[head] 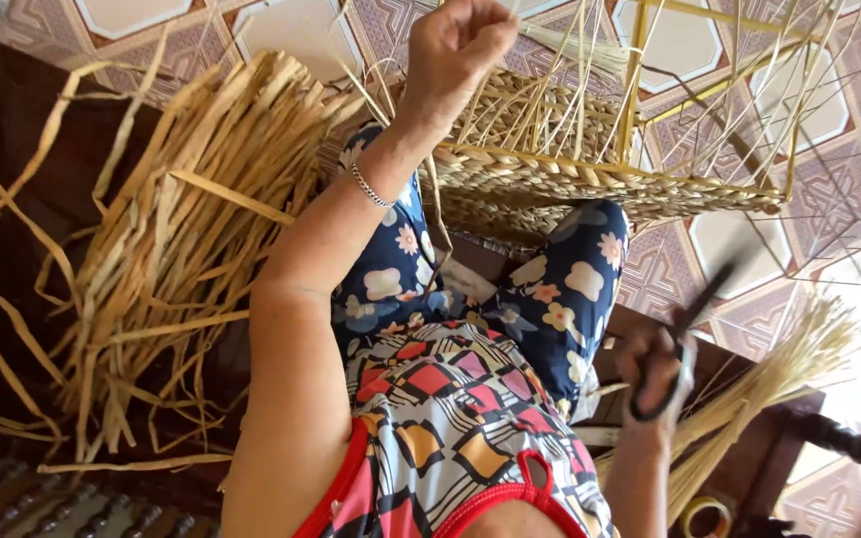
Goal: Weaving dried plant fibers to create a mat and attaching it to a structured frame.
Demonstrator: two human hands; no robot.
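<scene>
Your left hand (455, 45) is lifted high over the basket (590, 174). Its grip is clenched tight around thin straw strands (560, 45), and they stretch up from the basket to your fist. Held up like that, the strands look pulled straight and stay out of the tangle below.

Your right hand (655, 384) is low, next to your knee. Its grip is closed on black scissors (680, 339), with fingers through the loops. The blades are blurry, so you cannot tell if they are open. They point up toward the basket but are well apart from it.

The basket rests on your lap, against your flowered trousers (560, 299), so it sits near both hands. It is woven from pale yellow braided straw. A thick braid runs around its rim. Many loose stalks stick up and out of it like whiskers, some on thin wire ribs.

A big heap of flat dry straw (181, 229) lies on your left. A bundle of thin stalks (779, 369) lies on your right, just behind the scissors. Patterned floor tiles (690, 279) show under it all.
</scene>
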